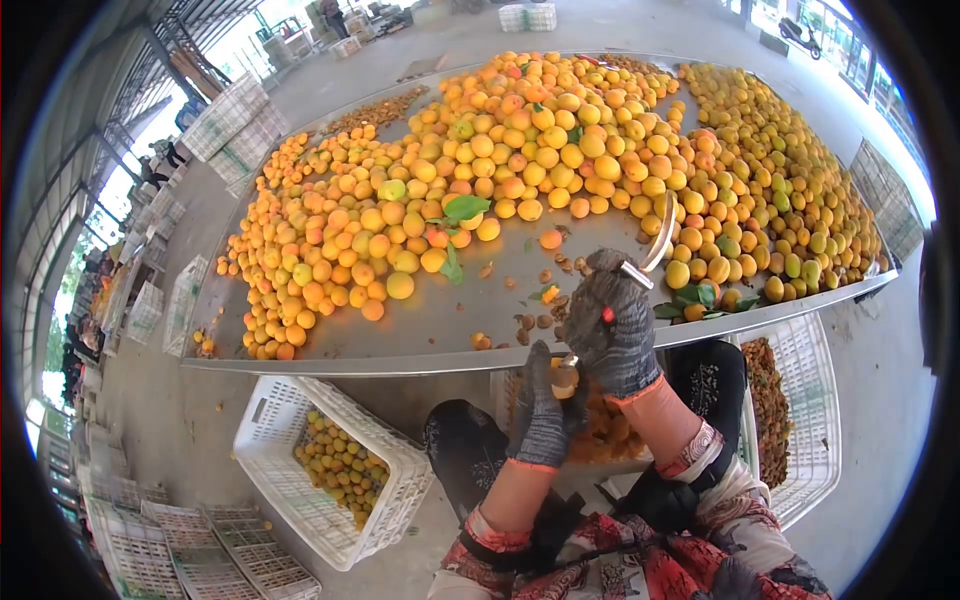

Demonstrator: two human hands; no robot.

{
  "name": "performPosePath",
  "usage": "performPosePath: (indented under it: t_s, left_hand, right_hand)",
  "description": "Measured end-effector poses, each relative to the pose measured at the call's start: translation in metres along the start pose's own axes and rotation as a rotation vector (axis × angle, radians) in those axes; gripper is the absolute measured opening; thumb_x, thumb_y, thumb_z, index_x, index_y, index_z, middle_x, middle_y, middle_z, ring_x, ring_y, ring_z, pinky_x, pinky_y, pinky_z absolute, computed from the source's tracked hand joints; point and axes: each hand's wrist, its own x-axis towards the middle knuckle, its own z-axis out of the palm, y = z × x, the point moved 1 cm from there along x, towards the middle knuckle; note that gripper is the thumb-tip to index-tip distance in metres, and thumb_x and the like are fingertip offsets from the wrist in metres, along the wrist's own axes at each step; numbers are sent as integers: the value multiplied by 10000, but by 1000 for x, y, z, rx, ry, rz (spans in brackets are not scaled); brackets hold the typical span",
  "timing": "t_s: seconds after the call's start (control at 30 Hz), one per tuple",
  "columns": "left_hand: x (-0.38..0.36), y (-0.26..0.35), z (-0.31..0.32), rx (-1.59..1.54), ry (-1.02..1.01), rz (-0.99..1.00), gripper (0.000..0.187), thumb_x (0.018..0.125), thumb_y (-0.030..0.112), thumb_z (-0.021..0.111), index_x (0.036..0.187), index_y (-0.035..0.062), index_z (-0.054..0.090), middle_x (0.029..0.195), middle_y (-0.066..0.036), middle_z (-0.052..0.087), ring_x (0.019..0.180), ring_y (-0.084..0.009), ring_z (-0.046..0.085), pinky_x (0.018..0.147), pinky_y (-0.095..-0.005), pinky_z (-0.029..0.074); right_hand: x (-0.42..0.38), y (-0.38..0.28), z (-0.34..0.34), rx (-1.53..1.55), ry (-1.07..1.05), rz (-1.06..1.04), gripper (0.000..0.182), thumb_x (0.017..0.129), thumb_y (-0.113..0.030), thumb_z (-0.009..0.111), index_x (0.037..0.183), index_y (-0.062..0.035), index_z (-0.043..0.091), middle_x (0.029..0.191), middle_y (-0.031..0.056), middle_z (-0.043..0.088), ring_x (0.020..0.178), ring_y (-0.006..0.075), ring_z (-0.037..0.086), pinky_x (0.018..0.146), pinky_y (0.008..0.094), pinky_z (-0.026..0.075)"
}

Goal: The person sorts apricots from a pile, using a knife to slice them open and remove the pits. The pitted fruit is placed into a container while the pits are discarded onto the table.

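My left hand (540, 415), in a dark grey knitted glove with an orange cuff, is closed around an apricot (565, 378) just in front of the table edge. Close beside it, my right hand (612, 325), gloved alike, grips a curved knife (661, 237) whose blade points up and away over the table. The knife's handle is mostly hidden in the fist. Beyond my hands, apricots (520, 140) lie heaped on the metal table (420, 338). Brown pits (535, 321) and a few fruit scraps are scattered near my right hand.
Below the table at left stands a white crate (345, 535) holding yellow-green fruit. Another white crate (810, 430), with brown pits, stands at right. Between my knees is a container of orange fruit pieces (605, 435). Stacked crates (235, 125) and distant people are at left.
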Motion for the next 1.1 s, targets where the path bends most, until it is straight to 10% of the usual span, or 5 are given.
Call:
performPosePath:
  t_s: [0.4, 0.53, 0.6, 0.73, 1.1]
  left_hand:
    - [46, 19, 7, -93, 66, -9, 376, 841, 433, 499, 965, 79, 528, 812, -49, 580, 669, -168, 567, 561, -296, 488]
    - [44, 32, 8, 91, 56, 145, 371, 858, 433, 473, 944, 80, 545, 811, -54, 578, 679, -161, 561, 575, -295, 480]
    - [42, 32, 13, 145, 71, 177, 425, 874, 456, 430, 1002, 64, 536, 848, -67, 576, 694, -156, 558, 572, -283, 481]
    - [41, 36, 12, 223, 52, 191, 476, 921, 421, 350, 1132, 25, 506, 989, -86, 567, 837, -149, 551, 689, -257, 476]
    - [41, 31, -1, 145, 87, 272, 432, 908, 372, 390, 1105, 3, 497, 985, -95, 557, 860, -161, 542, 742, -267, 453]
  right_hand:
    - [60, 7, -25, 266, 419, -4, 78, 806, -183, 576, 847, -138, 527, 660, -30, 482, 485, 85, 396, 436, 233, 327]
    - [58, 3, -51, -386, 79, 190, 118, 815, -151, 567, 911, -82, 565, 748, 47, 570, 636, 112, 539, 514, 242, 430]
    - [50, 23, -58, -1281, -543, -281, 205, 788, -119, 590, 982, -57, 570, 871, 103, 581, 826, 179, 570, 660, 298, 473]
    - [23, 9, -18, -1619, -622, -297, 313, 750, -102, 621, 1046, -36, 545, 943, 157, 562, 910, 265, 555, 754, 348, 467]
    - [32, 28, -61, -1407, 6, -92, 325, 751, -97, 645, 1026, 27, 524, 876, 108, 593, 756, 184, 590, 699, 304, 478]
